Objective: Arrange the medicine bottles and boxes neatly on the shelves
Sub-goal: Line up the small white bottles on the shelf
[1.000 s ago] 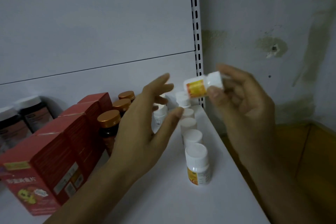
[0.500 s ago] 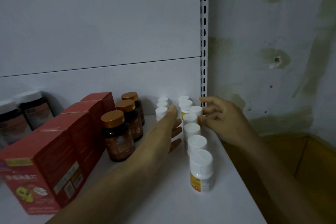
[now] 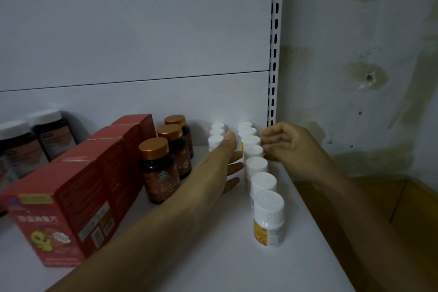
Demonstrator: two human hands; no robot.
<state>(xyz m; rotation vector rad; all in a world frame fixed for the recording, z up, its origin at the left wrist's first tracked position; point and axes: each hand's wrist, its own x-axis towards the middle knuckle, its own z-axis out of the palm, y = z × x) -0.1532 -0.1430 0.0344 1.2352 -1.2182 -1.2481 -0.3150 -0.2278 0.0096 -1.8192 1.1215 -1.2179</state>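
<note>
Dim, cool light is falling across a white back panel (image 3: 132,31) split by one thin horizontal seam. A white slotted upright (image 3: 275,42) is running down its right edge. Beyond it a pale plaster wall (image 3: 355,54) is showing greenish-yellow stains and a small chipped hole (image 3: 369,77) — below, a strip of brown wooden floor (image 3: 391,216) is lying in shadow.

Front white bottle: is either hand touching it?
Apart. In the head view the front white bottle stands alone; the left hand and right hand are further back along the row.
</note>
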